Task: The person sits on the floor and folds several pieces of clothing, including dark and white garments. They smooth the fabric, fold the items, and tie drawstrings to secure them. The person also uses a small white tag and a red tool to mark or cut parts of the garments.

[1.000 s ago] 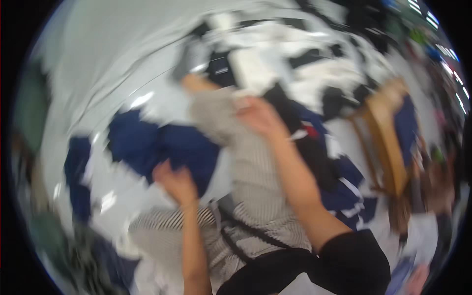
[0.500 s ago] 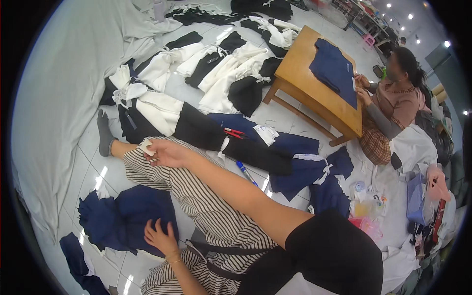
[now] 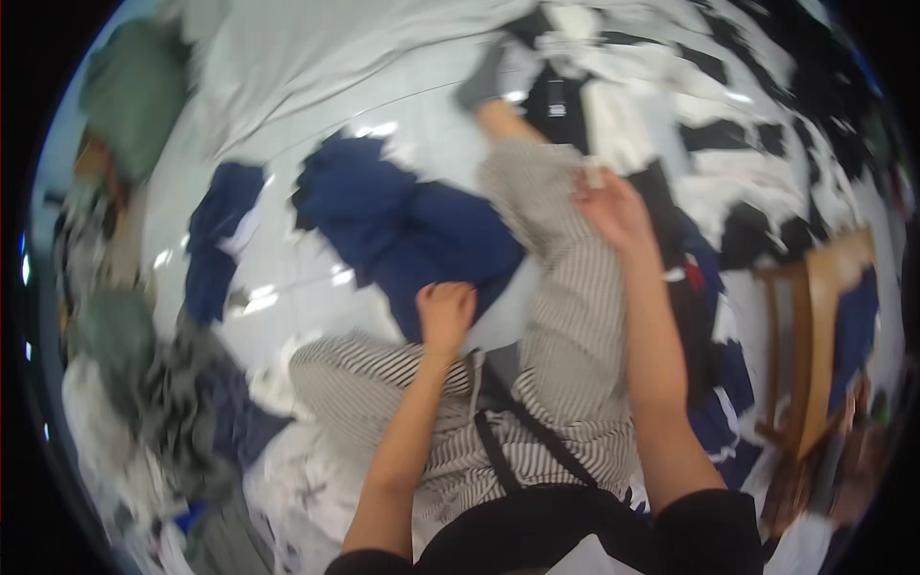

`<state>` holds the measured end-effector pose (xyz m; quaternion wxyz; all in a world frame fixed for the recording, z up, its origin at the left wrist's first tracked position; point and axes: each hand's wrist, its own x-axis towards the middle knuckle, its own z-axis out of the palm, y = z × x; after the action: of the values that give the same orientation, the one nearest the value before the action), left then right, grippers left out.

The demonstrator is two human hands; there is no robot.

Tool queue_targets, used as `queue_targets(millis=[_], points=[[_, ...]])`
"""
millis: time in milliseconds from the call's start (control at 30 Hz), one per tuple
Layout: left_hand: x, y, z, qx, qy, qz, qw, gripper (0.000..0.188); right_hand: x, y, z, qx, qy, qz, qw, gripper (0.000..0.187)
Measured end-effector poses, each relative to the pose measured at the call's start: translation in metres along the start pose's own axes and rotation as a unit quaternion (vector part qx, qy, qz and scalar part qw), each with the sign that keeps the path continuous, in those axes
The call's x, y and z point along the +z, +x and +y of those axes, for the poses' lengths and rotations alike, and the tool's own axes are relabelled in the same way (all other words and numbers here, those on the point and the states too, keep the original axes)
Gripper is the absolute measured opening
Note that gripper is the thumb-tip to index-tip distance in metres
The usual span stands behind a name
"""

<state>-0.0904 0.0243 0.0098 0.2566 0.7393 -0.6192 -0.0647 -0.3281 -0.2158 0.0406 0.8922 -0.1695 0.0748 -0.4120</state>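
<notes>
A navy blue garment (image 3: 412,225) lies spread on the tiled floor between my legs. My left hand (image 3: 447,311) rests on its near edge, fingers curled down against the cloth. The fingertips are hidden and the picture is blurred. Over my outstretched leg in striped trousers (image 3: 575,316), my right hand (image 3: 611,206) pinches a small white piece (image 3: 596,177), too smeared to identify further.
A smaller navy garment (image 3: 220,240) lies to the left. Grey-green cloth heaps (image 3: 182,393) fill the lower left. Black and white garments (image 3: 618,120) cover the floor at the upper right, near a wooden table (image 3: 819,335). A pale sheet (image 3: 316,57) spans the far side.
My view has swung left and down, so the scene sits further right. My left hand's fingers, spread on the navy garment before, are now curled. The white piece stays in my right hand.
</notes>
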Motion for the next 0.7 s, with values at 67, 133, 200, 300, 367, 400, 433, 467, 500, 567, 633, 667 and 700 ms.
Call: queue_targets(millis=[67,133,200,300,367,400,433,467,500,567,633,667,700], points=[[0.007,-0.008,-0.016,-0.037,-0.029,0.000,0.999,0.011,0.014,0.003,0.004,0.011,-0.075,0.027,0.997,0.018],[-0.001,-0.003,-0.019,-0.055,-0.030,-0.028,0.998,0.012,0.019,-0.001,0.007,0.013,-0.098,0.062,0.993,0.017],[-0.023,0.031,-0.047,-0.092,-0.040,-0.022,0.995,0.014,0.029,0.004,0.006,0.012,-0.113,0.074,0.991,0.018],[-0.090,0.110,-0.101,-0.236,0.100,0.153,0.954,0.020,0.030,-0.003,0.005,0.008,-0.146,0.091,0.985,0.019],[-0.145,0.146,-0.138,-0.297,0.199,0.308,0.882,0.024,0.036,-0.002,0.009,-0.008,-0.182,0.091,0.979,0.019],[-0.158,0.155,-0.134,-0.298,0.219,0.383,0.847,0.022,0.038,-0.003,0.009,-0.018,-0.224,0.097,0.970,0.017],[-0.170,0.164,-0.126,-0.295,0.238,0.455,0.805,0.021,0.045,-0.004,0.013,-0.043,-0.298,0.128,0.945,0.016],[-0.170,0.164,-0.111,-0.224,0.163,0.447,0.851,0.019,0.056,-0.007,0.021,-0.070,-0.371,0.161,0.912,0.015],[-0.166,0.151,-0.093,-0.152,0.090,0.433,0.884,0.018,0.064,-0.007,0.033,-0.091,-0.438,0.190,0.874,0.014],[-0.128,0.115,-0.049,-0.106,-0.093,0.274,0.951,0.019,0.073,-0.007,0.061,-0.008,-0.492,0.197,0.848,0.013],[-0.075,0.070,-0.017,-0.017,-0.145,0.043,0.988,0.015,0.072,-0.007,0.100,0.068,-0.497,0.182,0.846,0.012],[-0.043,0.045,-0.019,0.021,-0.106,-0.025,0.994,0.019,0.064,-0.009,0.119,0.084,-0.515,0.172,0.836,0.010],[-0.017,0.022,-0.016,0.004,-0.062,-0.068,0.996,0.030,0.056,-0.012,0.133,0.099,-0.534,0.164,0.824,0.008]])
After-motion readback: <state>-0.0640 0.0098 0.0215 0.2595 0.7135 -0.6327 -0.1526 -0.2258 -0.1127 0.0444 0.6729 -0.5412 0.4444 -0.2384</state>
